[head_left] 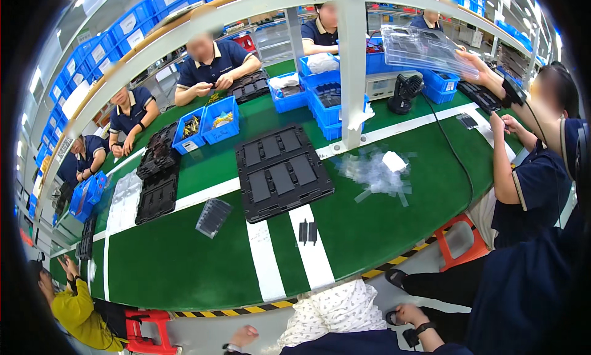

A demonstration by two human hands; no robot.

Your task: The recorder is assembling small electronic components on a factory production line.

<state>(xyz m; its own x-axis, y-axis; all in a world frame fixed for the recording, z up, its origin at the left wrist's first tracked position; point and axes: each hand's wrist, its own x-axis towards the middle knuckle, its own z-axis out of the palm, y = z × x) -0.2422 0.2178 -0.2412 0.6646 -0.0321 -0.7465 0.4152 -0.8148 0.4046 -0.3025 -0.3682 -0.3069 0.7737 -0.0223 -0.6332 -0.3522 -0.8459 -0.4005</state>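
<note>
Well, your left hand [245,336] and right hand [409,315] sit off the desk [184,259], forearms [433,339] cut off below; whether they're spread or pressed together, I can't tell.

The black tray [277,163] looked like hard, matt plastic with smooth grey panels [283,179]. Beneath it, the green tabletop [166,256] was smooth with a slight sheen. Right of the tray lay glossy, rumpled clear film [369,175]; to its left, a shiny clear plastic case [213,218]. Behind it stood smooth blue plastic bins [222,132] and a white post [352,66], apparently painted metal.
</note>
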